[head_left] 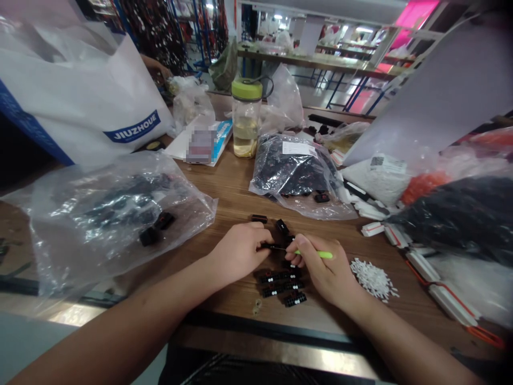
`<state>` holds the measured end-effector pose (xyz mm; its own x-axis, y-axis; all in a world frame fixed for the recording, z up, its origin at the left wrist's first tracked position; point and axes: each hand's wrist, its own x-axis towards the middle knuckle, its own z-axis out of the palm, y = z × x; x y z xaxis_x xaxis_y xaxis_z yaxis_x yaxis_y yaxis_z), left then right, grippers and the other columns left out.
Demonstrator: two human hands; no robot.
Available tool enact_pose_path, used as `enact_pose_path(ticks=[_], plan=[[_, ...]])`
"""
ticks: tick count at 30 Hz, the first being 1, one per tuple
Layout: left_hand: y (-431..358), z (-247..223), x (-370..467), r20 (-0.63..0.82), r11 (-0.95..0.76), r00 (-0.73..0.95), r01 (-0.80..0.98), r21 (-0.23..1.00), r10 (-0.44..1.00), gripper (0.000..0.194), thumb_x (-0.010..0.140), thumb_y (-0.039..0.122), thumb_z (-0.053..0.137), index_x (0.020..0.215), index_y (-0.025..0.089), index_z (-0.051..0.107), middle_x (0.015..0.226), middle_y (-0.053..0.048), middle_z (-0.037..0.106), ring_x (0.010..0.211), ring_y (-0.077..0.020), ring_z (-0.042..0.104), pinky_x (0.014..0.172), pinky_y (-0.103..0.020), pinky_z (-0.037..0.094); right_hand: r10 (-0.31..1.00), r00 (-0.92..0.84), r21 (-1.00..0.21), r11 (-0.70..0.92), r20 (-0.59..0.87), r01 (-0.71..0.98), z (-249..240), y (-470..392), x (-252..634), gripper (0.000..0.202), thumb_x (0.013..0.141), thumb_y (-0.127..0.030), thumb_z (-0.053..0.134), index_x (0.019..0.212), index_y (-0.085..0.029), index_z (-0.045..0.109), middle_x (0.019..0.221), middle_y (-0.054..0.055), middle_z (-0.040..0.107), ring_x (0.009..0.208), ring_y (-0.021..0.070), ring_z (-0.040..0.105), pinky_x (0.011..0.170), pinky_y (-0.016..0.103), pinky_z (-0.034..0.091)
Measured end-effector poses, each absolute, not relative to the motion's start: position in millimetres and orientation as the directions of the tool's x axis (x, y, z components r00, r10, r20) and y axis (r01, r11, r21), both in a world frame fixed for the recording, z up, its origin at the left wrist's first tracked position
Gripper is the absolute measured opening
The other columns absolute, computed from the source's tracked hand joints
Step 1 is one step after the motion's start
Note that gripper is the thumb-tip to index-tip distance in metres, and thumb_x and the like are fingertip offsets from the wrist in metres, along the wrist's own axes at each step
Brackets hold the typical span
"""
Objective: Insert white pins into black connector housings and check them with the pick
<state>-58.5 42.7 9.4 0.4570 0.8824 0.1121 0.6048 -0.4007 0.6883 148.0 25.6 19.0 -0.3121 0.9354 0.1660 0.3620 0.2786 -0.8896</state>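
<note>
My left hand (pixel 239 252) is closed around a black plastic connector (pixel 271 246), holding it just above the wooden table. My right hand (pixel 326 267) grips a thin tool with a bright green handle (pixel 324 255); its slim metal tip points at the connector. Below my hands lie several black connectors (pixel 295 299) in rough rows, with small white pins showing in their faces. Loose black connectors (pixel 282 226) also lie just beyond my fingers. To the right of my right hand is a heap of tiny white pins (pixel 372 279).
A clear bag (pixel 120 214) with black connectors spreads at left; another full bag (pixel 294 166) lies ahead. Behind stand a green-lidded bottle (pixel 245 117) and a large white bag (pixel 88 96). White boxy parts (pixel 452 305) and more bags line the right side.
</note>
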Motion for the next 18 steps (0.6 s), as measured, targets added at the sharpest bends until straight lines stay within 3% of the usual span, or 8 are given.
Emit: enact_pose_path(ticks=[3, 6, 8, 10, 13, 15, 18], plan=[[48.7, 10.4, -65.6, 0.096, -0.360, 0.401, 0.660, 0.659, 0.911, 0.012, 0.078, 0.011, 0.065, 0.081, 0.021, 0.071, 0.079, 0.000, 0.065, 0.071, -0.0154, 0.060, 0.066, -0.028, 0.046, 0.971, -0.171, -0.924, 0.215, 0.168, 0.316, 20.3, 31.6, 157.7, 0.041, 0.099, -0.042, 0.049, 0.074, -0.018, 0.070, 0.065, 0.003, 0.070, 0.055, 0.0123, 0.064, 0.052, 0.023, 0.053], [54.4, 14.9, -76.0, 0.075, -0.292, 0.301, 0.789, 0.540, 0.951, 0.009, 0.079, 0.020, 0.068, 0.087, 0.022, 0.072, 0.085, -0.002, 0.068, 0.074, -0.0180, 0.062, 0.069, -0.031, 0.047, 0.980, -0.014, -0.927, 0.191, 0.197, 0.322, 20.2, 41.6, 168.1, 0.041, 0.098, -0.045, 0.051, 0.075, -0.017, 0.071, 0.068, 0.004, 0.071, 0.057, 0.0136, 0.065, 0.053, 0.024, 0.053], [55.6, 19.5, -80.0, 0.087, -0.253, 0.240, 0.856, 0.450, 0.967, 0.010, 0.080, 0.027, 0.069, 0.088, 0.021, 0.071, 0.090, -0.003, 0.068, 0.078, -0.0204, 0.063, 0.071, -0.033, 0.047, 0.976, -0.019, -0.908, 0.211, 0.219, 0.362, 19.2, 47.0, 171.7, 0.039, 0.097, -0.045, 0.052, 0.078, -0.017, 0.072, 0.069, 0.004, 0.071, 0.058, 0.0139, 0.065, 0.055, 0.025, 0.053], [55.3, 22.8, -78.7, 0.190, -0.275, 0.216, 0.882, 0.383, 0.958, 0.019, 0.082, 0.033, 0.068, 0.096, 0.020, 0.071, 0.100, -0.006, 0.067, 0.090, -0.0251, 0.062, 0.077, -0.037, 0.048, 0.971, -0.035, -0.895, 0.230, 0.235, 0.381, 18.5, 49.8, 172.6, 0.038, 0.097, -0.044, 0.051, 0.078, -0.017, 0.071, 0.069, 0.004, 0.072, 0.059, 0.0143, 0.065, 0.056, 0.026, 0.053], [56.8, 20.1, -68.2, 0.343, -0.484, 0.379, 0.820, 0.306, 0.859, 0.035, 0.088, 0.028, 0.062, 0.122, 0.021, 0.063, 0.129, -0.009, 0.060, 0.118, -0.0307, 0.052, 0.096, -0.046, 0.042, 0.963, -0.001, -0.891, 0.249, 0.269, 0.380, 19.0, 49.7, 171.5, 0.040, 0.098, -0.044, 0.050, 0.077, -0.018, 0.071, 0.070, 0.004, 0.072, 0.059, 0.0138, 0.064, 0.055, 0.025, 0.052], [60.5, 13.2, -59.5, 0.333, -0.641, 0.553, 0.713, 0.286, 0.764, 0.042, 0.093, 0.020, 0.055, 0.134, 0.025, 0.056, 0.144, -0.006, 0.052, 0.130, -0.0288, 0.045, 0.105, -0.047, 0.036, 0.959, 0.018, -0.890, 0.255, 0.282, 0.377, 19.9, 48.7, 171.0, 0.040, 0.098, -0.044, 0.050, 0.078, -0.018, 0.071, 0.070, 0.004, 0.072, 0.058, 0.0133, 0.064, 0.055, 0.025, 0.051], [67.5, 2.9, -52.2, 0.299, -0.682, 0.614, 0.670, 0.293, 0.731, 0.031, 0.099, 0.025, 0.050, 0.127, 0.027, 0.063, 0.144, -0.003, 0.054, 0.132, -0.0282, 0.043, 0.106, -0.048, 0.035, 0.956, 0.020, -0.887, 0.265, 0.294, 0.379, 20.1, 48.1, 171.4, 0.039, 0.098, -0.044, 0.050, 0.079, -0.018, 0.072, 0.070, 0.003, 0.072, 0.057, 0.0131, 0.064, 0.056, 0.025, 0.051]])
